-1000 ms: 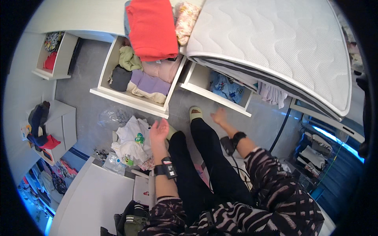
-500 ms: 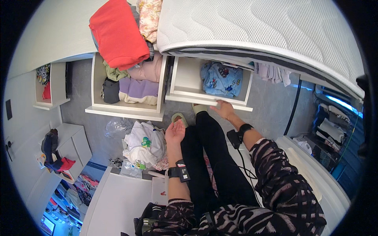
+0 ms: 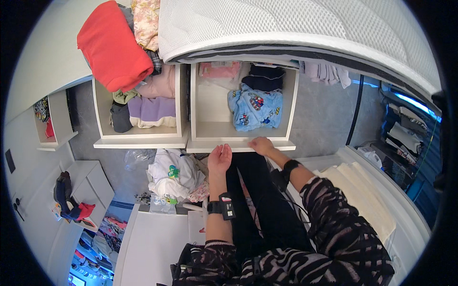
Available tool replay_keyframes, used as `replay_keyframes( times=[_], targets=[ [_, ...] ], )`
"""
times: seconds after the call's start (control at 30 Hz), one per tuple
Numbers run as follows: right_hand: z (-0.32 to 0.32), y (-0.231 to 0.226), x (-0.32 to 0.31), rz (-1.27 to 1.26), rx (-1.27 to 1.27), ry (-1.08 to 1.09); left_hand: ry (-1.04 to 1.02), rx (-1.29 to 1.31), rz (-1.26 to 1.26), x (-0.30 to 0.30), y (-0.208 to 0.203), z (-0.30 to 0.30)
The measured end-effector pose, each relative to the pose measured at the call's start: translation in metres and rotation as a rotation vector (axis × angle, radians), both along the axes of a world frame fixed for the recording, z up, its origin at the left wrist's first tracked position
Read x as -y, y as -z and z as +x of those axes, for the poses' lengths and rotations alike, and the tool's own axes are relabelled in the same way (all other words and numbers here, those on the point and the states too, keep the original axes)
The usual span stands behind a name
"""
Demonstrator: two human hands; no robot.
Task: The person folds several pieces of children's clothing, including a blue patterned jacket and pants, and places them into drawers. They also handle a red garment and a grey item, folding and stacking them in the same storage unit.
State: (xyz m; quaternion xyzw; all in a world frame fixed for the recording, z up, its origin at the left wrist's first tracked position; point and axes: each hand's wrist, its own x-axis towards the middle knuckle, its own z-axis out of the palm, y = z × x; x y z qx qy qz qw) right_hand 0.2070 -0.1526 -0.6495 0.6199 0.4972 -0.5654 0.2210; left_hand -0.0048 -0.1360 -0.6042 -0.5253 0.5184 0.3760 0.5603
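In front of me stands a white drawer (image 3: 210,112) pulled out from under the mattress. It holds a folded light-blue printed garment (image 3: 256,108), dark navy folded clothing (image 3: 264,78) and a pink item in clear plastic (image 3: 220,70). My right hand (image 3: 261,145) has its fingers curled at the top edge of the drawer's front panel, right of the middle. My left hand (image 3: 220,159) is palm up by the same panel, fingers loosely apart, holding nothing.
A second open drawer (image 3: 143,142) to the left holds folded clothes, with a red garment (image 3: 114,47) overhanging it. The white mattress (image 3: 296,28) overhangs the far side. White clothes (image 3: 174,171) lie heaped on the floor. A white cabinet (image 3: 148,243) stands lower left.
The drawer has come out farther toward me, showing the navy clothing and pink packet behind the blue garment. My right hand moved nearer with its front. The view has shifted slightly.
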Motion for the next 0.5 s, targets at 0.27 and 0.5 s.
replay_keyframes(
  times=[0.27,0.5],
  targets=[
    [-0.017,0.081,-0.064,0.204,0.113,-0.23,-0.049,-0.087,0.056,0.012,0.002,-0.004],
    [0.027,0.091,-0.015,0.122,0.141,-0.379,-0.048,0.016,0.092,0.025,0.001,0.002]
  ],
)
